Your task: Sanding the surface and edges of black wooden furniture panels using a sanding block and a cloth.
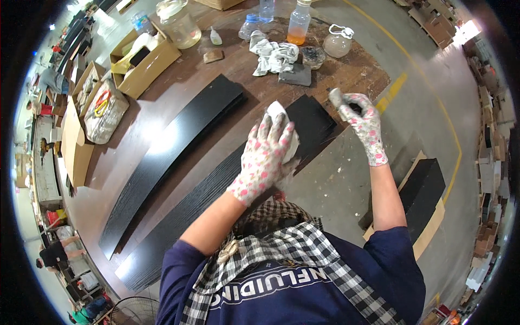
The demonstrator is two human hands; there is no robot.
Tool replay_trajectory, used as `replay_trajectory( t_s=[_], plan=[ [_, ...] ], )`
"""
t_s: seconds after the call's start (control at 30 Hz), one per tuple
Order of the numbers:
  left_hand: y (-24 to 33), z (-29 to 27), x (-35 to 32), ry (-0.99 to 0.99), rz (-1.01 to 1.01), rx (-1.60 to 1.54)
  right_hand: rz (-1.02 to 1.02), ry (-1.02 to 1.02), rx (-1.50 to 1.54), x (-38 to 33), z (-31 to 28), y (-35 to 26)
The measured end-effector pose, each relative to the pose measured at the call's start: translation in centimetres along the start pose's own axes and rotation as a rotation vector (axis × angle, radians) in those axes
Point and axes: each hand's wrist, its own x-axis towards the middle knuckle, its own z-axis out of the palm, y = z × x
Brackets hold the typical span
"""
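Observation:
My left hand (pixel 265 154), in a white glove with pink dots, presses a white cloth (pixel 277 110) onto a long black panel (pixel 219 208) with a wood-grain face. The glove's fingertips are stained grey. To the right, past the panel's end, my right hand (pixel 362 120) is raised in a matching glove, fingers curled. Its fingertips are dark with stain, and what they may hold is hard to make out. A second black panel (pixel 173 143), curved along its edge, lies beside the first on the brown table (pixel 162 103).
Toward the far side stand a grey block (pixel 295 75), a crumpled rag (pixel 272 54), a bottle with orange liquid (pixel 299 24), a handled jar (pixel 338 42) and a large clear jug (pixel 179 24). Cardboard boxes (pixel 143 67) sit left. Black boards (pixel 425 189) rest on cardboard at right.

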Motion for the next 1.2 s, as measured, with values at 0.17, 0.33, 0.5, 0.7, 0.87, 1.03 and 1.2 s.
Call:
replay_trajectory(
  t_s=[0.17,0.33,0.5,0.7,0.87,1.03,1.2],
  plan=[
    [0.4,-0.2,-0.3,0.001,-0.026,-0.019,-0.190,-0.287,-0.180,3.2,2.5,-1.5],
    [0.7,-0.1,-0.1,-0.034,-0.059,-0.005,-0.240,-0.392,-0.256,4.5,2.4,-1.5],
    [1.2,-0.2,-0.1,-0.039,-0.093,-0.031,-0.160,-0.503,-0.070,2.4,-1.8,0.3],
    [2.3,0.3,1.1,-0.036,-0.057,-0.031,-0.162,-0.370,-0.214,4.4,1.0,-1.1],
    [1.6,0.3,0.5,-0.020,-0.065,-0.028,-0.099,-0.514,-0.199,-1.2,-4.8,0.5],
    [0.7,0.6,0.2,0.129,0.017,-0.144,-0.131,-0.185,-0.148,-1.8,-4.0,0.5],
    [0.4,0.0,-2.3,0.372,-0.080,-0.419,-0.363,0.110,-0.498,-6.3,1.6,-1.2]
  ],
)
